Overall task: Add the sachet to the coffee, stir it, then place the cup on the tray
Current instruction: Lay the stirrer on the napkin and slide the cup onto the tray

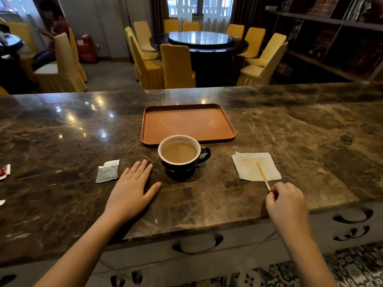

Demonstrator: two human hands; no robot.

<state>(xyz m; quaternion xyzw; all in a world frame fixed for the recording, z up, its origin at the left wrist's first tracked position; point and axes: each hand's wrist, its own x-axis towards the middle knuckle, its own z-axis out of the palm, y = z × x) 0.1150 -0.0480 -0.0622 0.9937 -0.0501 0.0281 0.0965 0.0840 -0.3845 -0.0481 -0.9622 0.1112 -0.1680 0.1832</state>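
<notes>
A black cup (182,169) of milky coffee stands on the marble counter, its handle pointing right, just in front of the empty brown tray (187,123). A grey-green sachet (107,171) lies flat to the cup's left. My left hand (132,189) rests flat on the counter between sachet and cup, fingers spread, holding nothing. My right hand (287,206) pinches the near end of a wooden stir stick (262,175), whose far end lies on a stained white napkin (256,166) to the right of the cup.
The marble counter (310,131) runs the full width, with drawers below its near edge. A red wrapper scrap (4,171) lies at the far left. Beyond the counter stand yellow-covered chairs, a round table, and a seated person at the far left.
</notes>
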